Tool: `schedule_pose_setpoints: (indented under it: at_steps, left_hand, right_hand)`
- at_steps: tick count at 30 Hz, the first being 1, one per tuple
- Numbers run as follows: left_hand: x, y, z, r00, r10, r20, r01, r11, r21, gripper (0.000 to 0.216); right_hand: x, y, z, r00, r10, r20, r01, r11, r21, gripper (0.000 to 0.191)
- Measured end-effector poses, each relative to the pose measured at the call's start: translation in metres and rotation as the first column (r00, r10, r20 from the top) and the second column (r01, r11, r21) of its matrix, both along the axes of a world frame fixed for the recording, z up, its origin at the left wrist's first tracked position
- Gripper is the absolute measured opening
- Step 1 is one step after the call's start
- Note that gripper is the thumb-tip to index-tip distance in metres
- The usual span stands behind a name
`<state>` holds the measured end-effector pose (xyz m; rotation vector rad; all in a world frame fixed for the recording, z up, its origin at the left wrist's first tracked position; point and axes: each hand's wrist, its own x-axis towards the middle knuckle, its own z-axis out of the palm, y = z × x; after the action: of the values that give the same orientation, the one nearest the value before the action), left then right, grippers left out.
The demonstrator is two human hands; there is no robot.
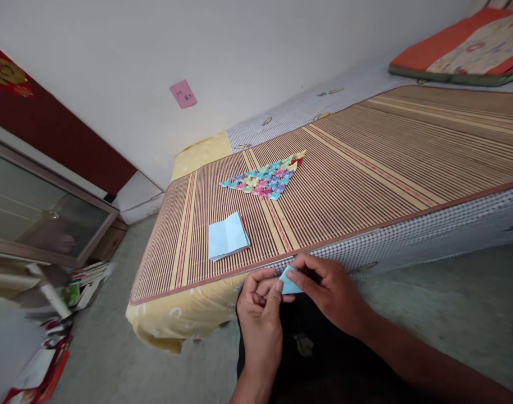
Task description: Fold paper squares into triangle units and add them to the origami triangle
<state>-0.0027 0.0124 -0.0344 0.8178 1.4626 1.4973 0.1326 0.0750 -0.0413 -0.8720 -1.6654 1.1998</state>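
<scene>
Blue folded paper (288, 285) sits over the lap (317, 325), between the left hand (261, 306), pinching its left side, and the right hand (326, 283), gripping its upper right; neither is nearer. Beyond, on the striped mat (344, 185), lie blue sheets (228, 237), then colourful paper shapes (265, 178).

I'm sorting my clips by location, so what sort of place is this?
Probably a bedroom in a home: there's a bed, a striped mat spread over it, and what looks like folded bedding at the upper right.
</scene>
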Motion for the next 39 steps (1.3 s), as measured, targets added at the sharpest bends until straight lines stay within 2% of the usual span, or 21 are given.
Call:
schedule_pose_setpoints:
  at_steps: [3,5,9,13,15,19,22,26,32,35,37,39]
  left_hand:
    - [-0.001,0.0,0.0,0.987,-0.161,0.002,0.16,0.985,-0.069,0.029]
    - [-0.002,-0.001,0.0,0.973,-0.229,-0.018,0.225,0.968,-0.109,0.025]
    - [-0.005,-0.002,0.0,0.962,-0.264,-0.066,0.254,0.958,-0.132,0.027]
    - [-0.009,-0.001,0.0,0.959,-0.283,0.011,0.282,0.951,-0.125,0.03]
    - [-0.011,0.0,0.0,0.955,-0.294,0.021,0.295,0.948,-0.12,0.032]
    - [-0.014,0.003,0.006,0.973,-0.219,-0.068,0.214,0.974,-0.078,0.031]
    - [-0.016,0.006,0.012,0.98,-0.187,-0.073,0.181,0.98,-0.077,0.028]
    - [-0.02,0.008,0.01,0.986,-0.165,-0.024,0.162,0.982,-0.099,0.033]
    - [-0.026,0.005,-0.004,0.994,-0.1,0.037,0.102,0.992,-0.071,0.03]
    - [-0.026,0.007,-0.007,0.989,-0.08,0.123,0.088,0.994,-0.062,0.03]
    - [-0.024,0.008,-0.008,0.981,-0.053,0.189,0.066,0.996,-0.066,0.031]
    - [-0.021,0.009,-0.008,0.974,-0.028,0.223,0.045,0.997,-0.07,0.031]
  right_hand:
    - [0.0,0.0,-0.002,1.0,-0.002,0.007,0.002,1.0,0.009,0.025]
    - [0.0,0.0,-0.003,1.0,-0.01,0.013,0.01,1.0,0.004,0.027]
    - [0.0,0.001,-0.003,1.0,0.004,-0.002,-0.004,0.999,-0.038,0.031]
    - [0.003,0.004,-0.002,0.987,0.157,-0.042,-0.162,0.978,-0.13,0.024]
    - [0.006,0.005,-0.002,0.982,0.185,-0.047,-0.19,0.968,-0.161,0.024]
    - [0.007,0.004,0.0,0.98,0.2,-0.013,-0.199,0.956,-0.214,0.027]
    - [0.005,0.002,0.001,0.974,0.226,0.032,-0.212,0.948,-0.236,0.027]
    - [0.002,0.001,-0.002,0.977,0.209,0.05,-0.19,0.95,-0.247,0.024]
    - [0.014,0.01,-0.005,0.996,0.091,-0.025,-0.095,0.965,-0.246,0.03]
    - [0.022,0.016,-0.007,0.997,0.032,-0.074,-0.05,0.965,-0.256,0.034]
    - [0.023,0.017,-0.008,0.994,0.049,-0.098,-0.073,0.963,-0.26,0.035]
    - [0.02,0.014,-0.007,0.985,0.133,-0.11,-0.159,0.947,-0.279,0.033]
